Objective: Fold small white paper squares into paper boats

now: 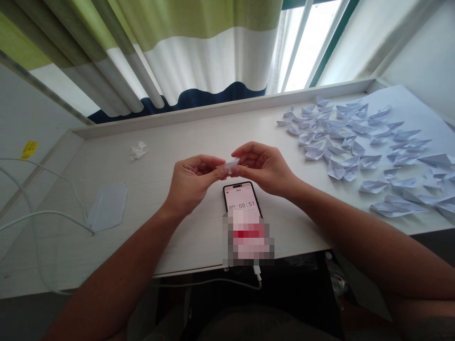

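Paper [232, 166]: a small folded white piece, held up between the two hands over the middle of the surface [185, 137], just beyond the far end of the phone [241, 196].
Left hand [190, 182]: its grip is clamped on the left part of the piece, thumb against fingertips.
Right hand [263, 166]: its thumb is at the right part of the piece, the forefinger raised above it; whether this grip pinches the piece or only steadies it cannot be told.
Folding: the step in hand looks like shaping or creasing the piece by fingertip; what the next move calls for, by this judgement, is a steady left pinch and a light right touch, since so small a fold would bend or slip easily.
Boats [371, 163]: many folded white pieces, boat-like, lie loose at the right, close together and some touching, part of them on a white sheet [401, 99].
Containers: no box or tray shows around the boats; the hollows of the boats are too small to read.
Phone screen: it reads 00:00:51, with the near part blurred out; a cable [213, 280] runs by its near end.
Left side: a crumpled scrap [138, 150] lies far, a pale card [108, 206] nearer.
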The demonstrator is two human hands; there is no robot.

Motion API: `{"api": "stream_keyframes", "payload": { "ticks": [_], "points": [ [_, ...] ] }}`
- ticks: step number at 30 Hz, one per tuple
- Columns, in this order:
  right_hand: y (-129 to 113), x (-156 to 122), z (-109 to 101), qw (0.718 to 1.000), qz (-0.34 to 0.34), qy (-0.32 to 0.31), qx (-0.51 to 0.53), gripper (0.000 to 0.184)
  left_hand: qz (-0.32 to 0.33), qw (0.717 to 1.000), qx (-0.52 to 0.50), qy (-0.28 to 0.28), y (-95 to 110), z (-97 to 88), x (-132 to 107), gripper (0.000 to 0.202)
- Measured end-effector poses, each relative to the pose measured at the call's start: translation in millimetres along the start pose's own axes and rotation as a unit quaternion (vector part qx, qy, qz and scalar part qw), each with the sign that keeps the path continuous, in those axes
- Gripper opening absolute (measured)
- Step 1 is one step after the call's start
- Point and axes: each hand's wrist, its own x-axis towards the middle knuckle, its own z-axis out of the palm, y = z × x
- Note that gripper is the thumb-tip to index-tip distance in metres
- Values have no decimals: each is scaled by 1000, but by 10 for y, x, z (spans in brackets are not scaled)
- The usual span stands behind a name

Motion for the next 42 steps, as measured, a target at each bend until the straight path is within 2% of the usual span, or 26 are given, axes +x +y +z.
{"api": "stream_keyframes", "payload": {
  "ticks": [4,8,14,16,18,23,26,29,32,35,38,42],
  "points": [
    [5,-2,-9,999,23,9,-24,42,3,1000,13,23,-19,2,-8,35],
    [-30,-16,-3,999,1,11,-47,39,-5,999,24,30,-39,4,-8,34],
    [-19,-7,-41,992,-38,2,-124,34,-23,997,44,-67,-36,-7,16,30],
    [1,-4,-37,989,-37,2,-145,34,-25,995,51,-80,-46,-5,12,31],
    [11,-8,-12,990,-34,1,-138,35,-2,996,63,-59,-69,0,-4,30],
    [10,-26,90,999,8,28,-43,42,122,980,152,41,-140,34,-51,15],
    [33,-30,125,999,23,46,-17,46,156,969,183,53,-147,61,-60,10],
    [49,-29,138,998,8,64,-16,45,176,963,199,42,-128,79,-67,11],
    [31,-30,140,996,-16,85,-28,40,166,968,185,24,-124,79,-72,15],
    [0,-38,135,994,-29,94,-49,34,129,983,126,16,-148,68,-63,16],
    [-10,-49,127,995,-34,75,-60,33,115,991,70,14,-160,64,-46,19],
    [11,-64,120,994,-56,59,-66,29,110,993,44,4,-124,74,-36,24]
  ]
}}
